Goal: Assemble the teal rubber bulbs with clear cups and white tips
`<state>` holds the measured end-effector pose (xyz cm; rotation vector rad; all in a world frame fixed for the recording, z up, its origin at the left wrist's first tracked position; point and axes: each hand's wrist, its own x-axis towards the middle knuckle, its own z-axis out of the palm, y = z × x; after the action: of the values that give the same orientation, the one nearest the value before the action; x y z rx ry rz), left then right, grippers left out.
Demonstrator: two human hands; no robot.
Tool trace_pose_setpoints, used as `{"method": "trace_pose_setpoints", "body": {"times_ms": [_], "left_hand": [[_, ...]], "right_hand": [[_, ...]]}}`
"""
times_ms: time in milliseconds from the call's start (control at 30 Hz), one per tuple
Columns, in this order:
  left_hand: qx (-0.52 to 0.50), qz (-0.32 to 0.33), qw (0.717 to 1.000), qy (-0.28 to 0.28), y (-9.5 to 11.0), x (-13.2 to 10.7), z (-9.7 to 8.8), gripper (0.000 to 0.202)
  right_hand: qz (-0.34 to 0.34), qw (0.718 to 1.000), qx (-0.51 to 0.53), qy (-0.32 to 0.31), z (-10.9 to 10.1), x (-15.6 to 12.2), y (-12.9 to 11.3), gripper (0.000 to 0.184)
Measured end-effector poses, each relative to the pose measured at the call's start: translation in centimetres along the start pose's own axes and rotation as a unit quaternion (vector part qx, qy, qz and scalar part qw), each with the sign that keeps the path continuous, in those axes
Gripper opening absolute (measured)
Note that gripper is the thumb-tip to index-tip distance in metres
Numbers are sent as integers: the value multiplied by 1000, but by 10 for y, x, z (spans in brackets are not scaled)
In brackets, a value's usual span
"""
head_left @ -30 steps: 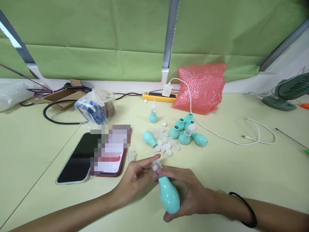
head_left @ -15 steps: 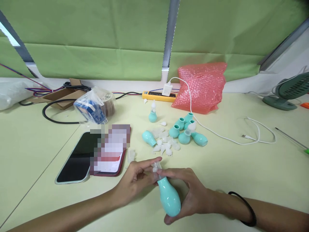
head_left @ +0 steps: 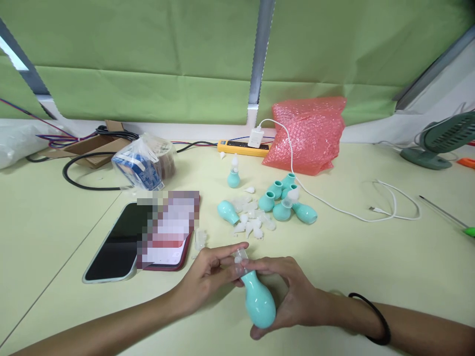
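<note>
Right hand (head_left: 293, 291): wrapped round teal bulb (head_left: 258, 302), near centre, above bench (head_left: 371, 257).
Left hand (head_left: 208, 277): pinching clear tip (head_left: 240, 256) at bulb's neck.
Done: one tipped bulb (head_left: 233, 177) stands far.
Remaining: bare bulbs (head_left: 306, 212), loose tips (head_left: 252, 220) mid-bench.

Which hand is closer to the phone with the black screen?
Left. The left hand, pinching the clear tip, is just right of the phone; the right hand, holding the teal bulb, is farther right.

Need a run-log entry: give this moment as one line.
left hand: pinches tip | right hand: holds bulb | behind: loose bulbs, loose tips
</note>
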<state>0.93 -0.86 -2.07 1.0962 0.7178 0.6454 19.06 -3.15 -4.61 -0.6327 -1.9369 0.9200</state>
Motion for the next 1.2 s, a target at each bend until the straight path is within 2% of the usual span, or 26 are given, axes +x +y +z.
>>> {"method": "trace_pose_setpoints", "body": {"times_ms": [133, 200, 267, 333, 467, 533, 567, 600, 633, 700, 733, 767, 800, 833, 867, 933, 1000, 1033, 1100, 1200], "left_hand": [[3, 13, 1000, 20, 1, 1, 1, 38], [2, 39, 997, 73, 2, 2, 0, 37], [10, 71, 988, 137, 3, 4, 0, 37], [35, 98, 980, 170, 5, 4, -1, 36], [144, 118, 972, 141, 4, 1, -3, 26], [247, 127, 954, 112, 1, 1, -6, 22], [318, 149, 931, 96, 0, 1, -8, 20], [400, 189, 893, 76, -2, 1, -11, 19], [486, 247, 836, 57, -3, 2, -13, 21], [624, 375, 684, 30, -4, 4, -18, 30], [665, 418, 618, 26, -4, 6, -20, 33], [689, 441, 575, 29, -4, 7, -21, 34], [698, 447, 559, 33, -4, 7, -21, 34], [695, 440, 568, 34, -4, 7, -20, 32], [681, 423, 597, 27, -4, 7, -19, 30], [630, 366, 685, 9, -5, 4, -16, 28], [566, 282, 775, 3, -5, 1, -13, 30], [539, 244, 806, 6, -5, -1, -12, 31], [513, 201, 834, 13, -6, -3, -11, 34], [517, 195, 833, 6, -5, -4, -12, 36]], "right_hand": [[8, 1000, -1, 4, -1, 0, -2, 80], [37, 999, -14, 23, -1, 0, -4, 77], [81, 995, -42, 47, -1, 1, -6, 65], [103, 989, -87, 60, -2, 2, -8, 54], [65, 983, -153, 72, -10, 8, -11, 46], [58, 985, -147, 69, -14, 10, -13, 43], [70, 987, -131, 55, -16, 9, -15, 41], [95, 989, -107, 36, -17, 8, -16, 39], [130, 989, -70, 16, -18, 7, -17, 37], [218, 975, 50, -14, -17, 4, -18, 30], [254, 959, 122, -19, -16, 4, -18, 27], [282, 940, 189, -19, -15, 3, -18, 24], [303, 922, 239, -22, -14, 4, -18, 23], [318, 909, 269, -28, -13, 5, -18, 24], [326, 903, 277, -35, -13, 6, -18, 25], [324, 913, 242, -50, -12, 9, -19, 27], [299, 936, 172, -65, -13, 12, -19, 23], [282, 948, 131, -73, -13, 13, -19, 21], [254, 961, 56, -97, -12, 13, -20, 18], [255, 957, 17, -134, -12, 13, -21, 15]]}}
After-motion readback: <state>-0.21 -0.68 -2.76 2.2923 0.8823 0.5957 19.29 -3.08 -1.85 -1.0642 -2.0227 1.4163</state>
